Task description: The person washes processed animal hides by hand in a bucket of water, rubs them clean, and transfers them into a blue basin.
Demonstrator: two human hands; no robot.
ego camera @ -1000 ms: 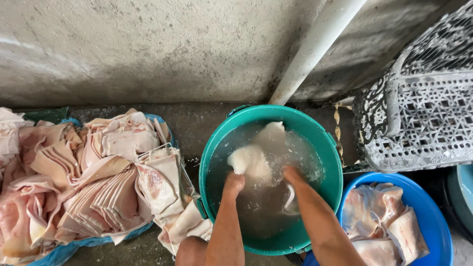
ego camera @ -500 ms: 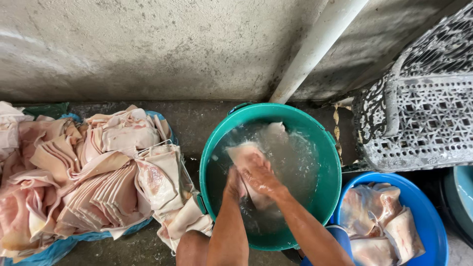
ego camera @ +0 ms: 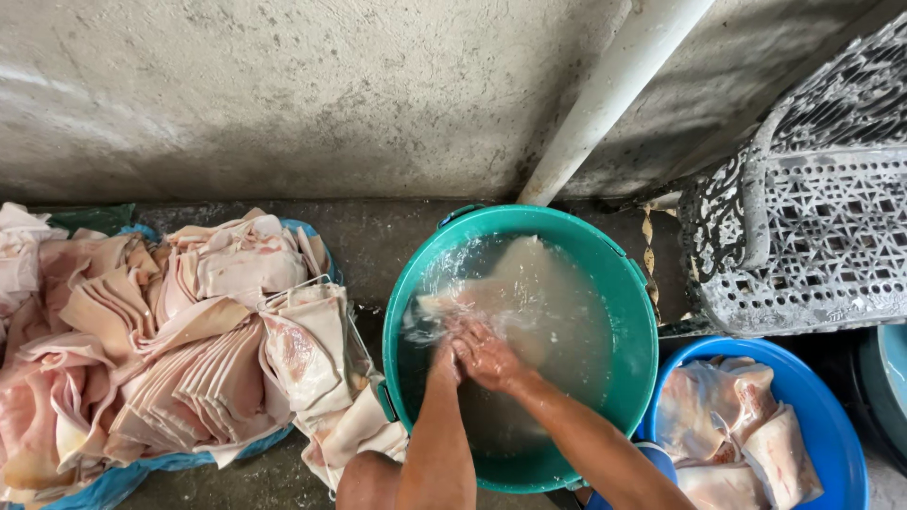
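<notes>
Both sets of fingers are clenched on one pale, wet sheet of raw pork skin point(ego camera: 515, 297), and I see my left hand point(ego camera: 446, 351) pressed against my right hand point(ego camera: 489, 357) just under the cloudy water. That sheet lies in the round teal plastic bucket point(ego camera: 639, 368), spread toward its far side. To the left, a heap of folded pink skin pieces point(ego camera: 161, 349) rests on blue plastic sheeting point(ego camera: 123, 480). To the right, a blue plastic basin point(ego camera: 831, 425) holds more pieces beside a grey lattice crate point(ego camera: 812, 236).
</notes>
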